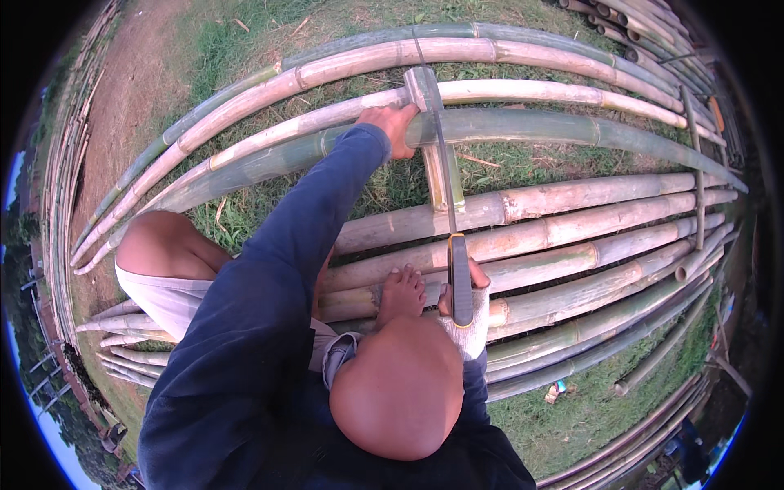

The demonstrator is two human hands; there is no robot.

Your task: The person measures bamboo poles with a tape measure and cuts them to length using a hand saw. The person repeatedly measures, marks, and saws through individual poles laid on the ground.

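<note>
My right hand (475,309), in a pale knit glove that leaves fingers bare, is closed round the dark, yellow-edged handle of a hand saw (460,278). Its long thin blade reaches away from me and lies across a thick green bamboo pole (531,126). Just left of the blade, my bare left hand (390,126) grips this pole, fingers over it and thumb on the near side. A short bamboo crosspiece (435,175) passes beneath the pole, its far end sticking up beside my left fingers. Whether the blade has entered the pole is not visible.
Beyond the green pole lie a pale pole (523,91) and more long bamboo poles (453,51). Several bamboo poles (563,237) lie side by side nearer me, my bare foot (402,294) resting on them. More bamboo is stacked at the far right (645,24). Grass lies around.
</note>
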